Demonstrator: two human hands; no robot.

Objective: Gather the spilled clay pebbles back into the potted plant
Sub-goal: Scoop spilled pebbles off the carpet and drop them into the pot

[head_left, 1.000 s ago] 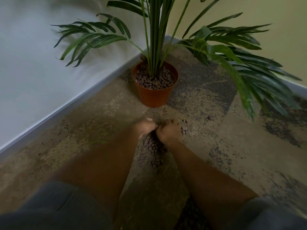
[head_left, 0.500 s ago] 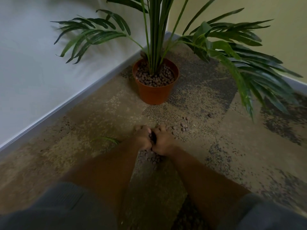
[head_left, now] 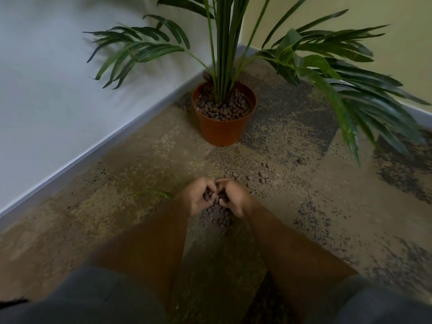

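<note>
Two hands meet low over the carpet [head_left: 140, 164], the left hand [head_left: 198, 197] and right hand [head_left: 236, 198] cupped together, fingers curled around a scoop of clay pebbles [head_left: 214, 197]. More lie beneath and just beyond. Farther back, the potted plant [head_left: 224, 113] stands in the corner, pebble-topped.

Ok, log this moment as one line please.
phase: scooping | left hand and right hand: cupped together around clay pebbles | more on carpet | pot: upright ahead
</note>
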